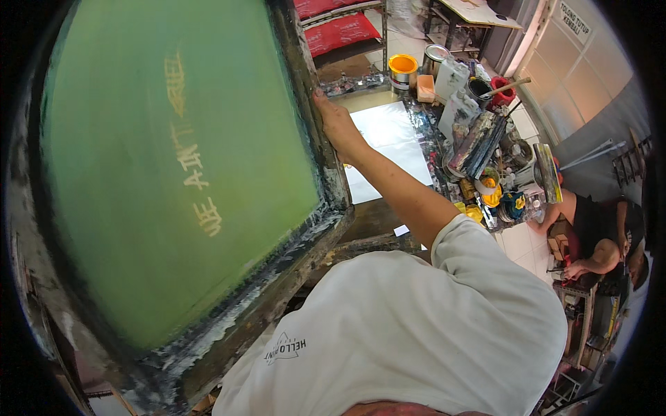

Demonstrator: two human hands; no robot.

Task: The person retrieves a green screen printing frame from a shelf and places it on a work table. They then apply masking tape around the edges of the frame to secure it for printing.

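Note:
A large screen-printing screen [229, 277] with green mesh fills the left half of the view, raised and tilted. Pale lettering shows across its mesh, and dried paint crusts its dark frame. My right hand [338, 127] grips the right-hand edge of that frame, its fingers partly hidden behind it. Just beyond this hand lies a white sheet [392, 135] on the paint-stained work table, partly covered by my forearm. My left hand does not show.
Paint cans [402, 69], used tubs and squeegees [479, 142] crowd the table's right side. A wooden stick [510, 87] juts from one pot. Red bags [340, 33] lie on a rack at the back. Another person [600, 243] sits at the far right.

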